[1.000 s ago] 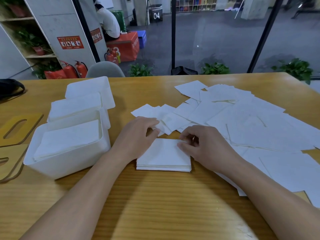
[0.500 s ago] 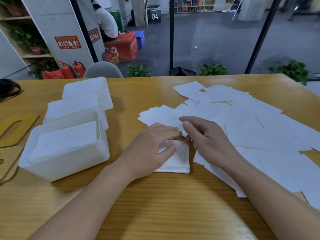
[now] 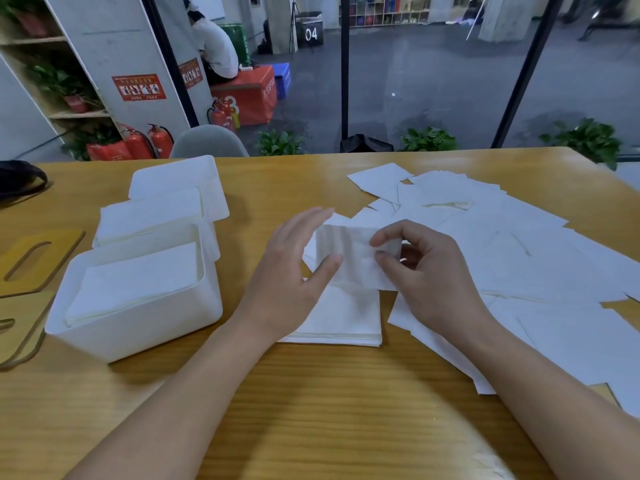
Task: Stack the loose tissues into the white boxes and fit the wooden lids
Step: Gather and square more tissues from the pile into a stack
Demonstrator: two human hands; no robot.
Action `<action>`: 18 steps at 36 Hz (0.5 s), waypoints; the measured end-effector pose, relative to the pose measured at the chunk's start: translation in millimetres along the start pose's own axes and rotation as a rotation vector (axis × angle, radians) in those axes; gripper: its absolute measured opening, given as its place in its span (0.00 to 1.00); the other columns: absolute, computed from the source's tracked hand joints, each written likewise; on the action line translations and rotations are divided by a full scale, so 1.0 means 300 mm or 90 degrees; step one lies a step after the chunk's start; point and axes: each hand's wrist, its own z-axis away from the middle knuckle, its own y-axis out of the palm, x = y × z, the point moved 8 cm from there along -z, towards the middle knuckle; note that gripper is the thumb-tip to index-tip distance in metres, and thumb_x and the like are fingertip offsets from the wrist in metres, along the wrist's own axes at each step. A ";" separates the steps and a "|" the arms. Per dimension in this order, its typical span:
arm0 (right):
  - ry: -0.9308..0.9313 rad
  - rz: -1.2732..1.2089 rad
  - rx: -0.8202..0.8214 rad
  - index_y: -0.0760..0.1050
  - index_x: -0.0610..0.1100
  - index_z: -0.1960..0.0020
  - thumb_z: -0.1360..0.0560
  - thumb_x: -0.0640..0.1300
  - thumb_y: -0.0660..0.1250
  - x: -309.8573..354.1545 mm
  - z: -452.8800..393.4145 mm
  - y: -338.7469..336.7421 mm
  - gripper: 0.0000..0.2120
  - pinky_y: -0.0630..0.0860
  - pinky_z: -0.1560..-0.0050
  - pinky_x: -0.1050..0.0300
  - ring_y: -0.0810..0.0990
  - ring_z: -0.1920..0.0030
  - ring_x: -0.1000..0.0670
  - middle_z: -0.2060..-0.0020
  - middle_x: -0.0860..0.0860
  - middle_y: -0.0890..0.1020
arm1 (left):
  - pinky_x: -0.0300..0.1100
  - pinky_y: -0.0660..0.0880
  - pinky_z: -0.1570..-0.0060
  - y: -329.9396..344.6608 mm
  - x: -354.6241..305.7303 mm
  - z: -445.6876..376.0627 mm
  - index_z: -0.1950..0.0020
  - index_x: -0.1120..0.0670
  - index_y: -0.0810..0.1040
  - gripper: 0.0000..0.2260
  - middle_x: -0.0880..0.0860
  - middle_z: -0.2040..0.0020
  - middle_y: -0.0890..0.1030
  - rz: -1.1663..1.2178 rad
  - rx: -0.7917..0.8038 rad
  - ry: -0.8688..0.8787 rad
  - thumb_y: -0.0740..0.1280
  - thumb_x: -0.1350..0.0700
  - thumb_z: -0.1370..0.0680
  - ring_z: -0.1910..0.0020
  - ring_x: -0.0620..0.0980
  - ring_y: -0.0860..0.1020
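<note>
The right hand (image 3: 429,271) is pinching a single tissue (image 3: 353,258) between thumb and curled fingers, holding it lifted just above the squared stack of tissues (image 3: 343,317) that is lying on the wooden table (image 3: 311,410). The left hand (image 3: 294,271) is hovering over the left part of that stack with its fingers straight and spread, the thumb touching the left edge of the lifted tissue without gripping it. Taking the stack as the landmark, the nearest white box (image 3: 135,299) is sitting just to its left, holding a neat pile of tissues inside and carrying no lid. Beyond that box, further left and back from the stack, a second white box (image 3: 152,216) is also showing tissues at its top, and a third white box (image 3: 180,181) is standing behind it; I cannot tell what this one contains. Far left of the stack, at the table's edge, two wooden lids are lying flat: one lid (image 3: 38,258) with an oval slot, and another lid (image 3: 17,323) nearer the person, partly cut off by the frame. To the right of the stack and stretching away behind it, the loose tissues (image 3: 519,258) are lying scattered and overlapping across the table, the closest ones touching the stack's right side.
</note>
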 end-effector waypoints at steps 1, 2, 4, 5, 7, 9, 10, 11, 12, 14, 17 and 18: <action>-0.007 -0.013 0.008 0.84 0.56 0.48 0.19 0.38 0.73 0.009 0.001 0.005 0.12 0.76 0.63 0.49 0.80 0.62 0.39 0.59 0.47 0.84 | 0.52 0.70 0.22 -0.003 0.008 -0.001 0.16 0.35 0.65 0.27 0.34 0.18 0.65 0.011 -0.006 -0.011 0.68 0.40 0.14 0.16 0.43 0.63; -0.012 -0.028 0.016 0.84 0.55 0.48 0.19 0.37 0.73 0.017 0.003 0.009 0.12 0.75 0.64 0.47 0.79 0.62 0.37 0.59 0.43 0.83 | 0.50 0.70 0.23 -0.006 0.016 -0.003 0.16 0.33 0.62 0.29 0.33 0.18 0.64 0.038 -0.015 -0.027 0.68 0.37 0.15 0.17 0.40 0.63; -0.023 -0.053 0.029 0.84 0.53 0.47 0.19 0.37 0.72 0.029 0.008 0.014 0.10 0.71 0.66 0.47 0.75 0.63 0.35 0.60 0.38 0.81 | 0.43 0.71 0.27 -0.015 0.035 -0.006 0.16 0.30 0.61 0.31 0.31 0.19 0.67 0.139 -0.039 -0.069 0.70 0.34 0.17 0.20 0.36 0.66; -0.031 -0.059 0.031 0.84 0.52 0.47 0.19 0.38 0.72 0.034 0.010 0.013 0.09 0.69 0.67 0.50 0.73 0.64 0.35 0.62 0.37 0.79 | 0.41 0.72 0.30 -0.018 0.045 -0.008 0.17 0.29 0.62 0.32 0.32 0.20 0.69 0.196 -0.049 -0.093 0.71 0.34 0.18 0.22 0.35 0.69; -0.047 -0.062 0.031 0.85 0.52 0.46 0.20 0.41 0.72 0.041 0.012 0.008 0.07 0.67 0.67 0.55 0.69 0.67 0.39 0.66 0.39 0.75 | 0.39 0.74 0.34 -0.020 0.064 -0.011 0.18 0.30 0.64 0.31 0.35 0.26 0.77 0.277 -0.057 -0.127 0.72 0.35 0.18 0.28 0.36 0.76; -0.046 -0.070 0.037 0.85 0.51 0.45 0.20 0.43 0.73 0.041 0.011 0.009 0.07 0.68 0.67 0.52 0.70 0.66 0.39 0.66 0.38 0.74 | 0.36 0.75 0.46 -0.025 0.069 -0.013 0.19 0.32 0.67 0.29 0.42 0.47 0.86 0.307 -0.050 -0.129 0.72 0.36 0.17 0.48 0.40 0.83; -0.040 -0.077 0.044 0.85 0.51 0.44 0.20 0.43 0.73 0.040 0.011 0.013 0.07 0.70 0.67 0.47 0.72 0.65 0.36 0.64 0.37 0.76 | 0.37 0.74 0.57 -0.031 0.071 -0.013 0.20 0.33 0.69 0.27 0.51 0.59 0.82 0.302 -0.047 -0.130 0.72 0.36 0.17 0.60 0.46 0.79; -0.033 -0.086 0.049 0.85 0.52 0.44 0.20 0.44 0.73 0.039 0.012 0.018 0.07 0.72 0.65 0.41 0.74 0.63 0.34 0.61 0.35 0.78 | 0.42 0.70 0.65 -0.037 0.074 -0.013 0.22 0.32 0.71 0.24 0.59 0.64 0.76 0.287 -0.043 -0.133 0.72 0.37 0.17 0.66 0.52 0.73; -0.029 -0.098 0.054 0.85 0.52 0.43 0.20 0.44 0.73 0.040 0.014 0.023 0.07 0.75 0.63 0.37 0.77 0.60 0.32 0.58 0.35 0.80 | 0.47 0.68 0.69 -0.040 0.077 -0.012 0.24 0.32 0.74 0.21 0.63 0.65 0.72 0.267 -0.037 -0.136 0.73 0.39 0.17 0.68 0.58 0.69; -0.019 -0.104 0.058 0.84 0.54 0.41 0.20 0.44 0.73 0.034 0.017 0.029 0.09 0.79 0.61 0.36 0.80 0.59 0.32 0.54 0.45 0.85 | 0.47 0.66 0.70 -0.041 0.082 -0.011 0.28 0.32 0.77 0.17 0.60 0.67 0.71 0.217 -0.028 -0.128 0.72 0.41 0.16 0.70 0.58 0.68; -0.009 -0.026 0.054 0.80 0.59 0.37 0.18 0.46 0.73 0.006 0.016 0.024 0.12 0.74 0.65 0.57 0.73 0.70 0.48 0.66 0.61 0.79 | 0.42 0.64 0.70 -0.043 0.087 -0.007 0.32 0.33 0.80 0.13 0.58 0.68 0.66 0.153 -0.015 -0.118 0.72 0.42 0.16 0.70 0.55 0.65; -0.002 -0.001 0.054 0.80 0.60 0.37 0.18 0.46 0.74 -0.003 0.014 0.024 0.13 0.71 0.66 0.63 0.70 0.72 0.52 0.70 0.61 0.75 | 0.39 0.63 0.69 -0.043 0.090 -0.007 0.34 0.34 0.81 0.11 0.60 0.67 0.66 0.140 -0.010 -0.120 0.71 0.42 0.16 0.70 0.53 0.64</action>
